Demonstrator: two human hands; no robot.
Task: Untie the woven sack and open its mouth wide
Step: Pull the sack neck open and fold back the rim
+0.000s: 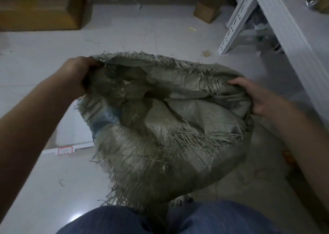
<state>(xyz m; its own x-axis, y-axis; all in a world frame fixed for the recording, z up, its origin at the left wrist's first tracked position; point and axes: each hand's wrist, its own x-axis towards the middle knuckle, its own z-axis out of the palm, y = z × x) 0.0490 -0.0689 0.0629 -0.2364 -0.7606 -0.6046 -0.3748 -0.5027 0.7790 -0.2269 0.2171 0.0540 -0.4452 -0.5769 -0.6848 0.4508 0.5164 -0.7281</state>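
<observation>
The woven sack (165,119) is sitting on the floor (124,32) right in front of the person's knees, and no tie is showing anywhere on it. The mouth is already gaping, though the inner folds are slumping back into the middle. Biggest worry, I'd say, is that frayed rim: the loose strands are sticking out all round, so pulling harder could be tearing the weave instead of widening it. The rim could also slide out of a grip and flop shut again.

The left hand (78,71) is clamping the rim at the far-left edge, fingers curled tight on the cloth. The right hand (249,94) is gripping the opposite edge, fingers hooking over it. So the sack is hanging stretched between both hands, with the white metal rack (249,14) standing well off to the right.
</observation>
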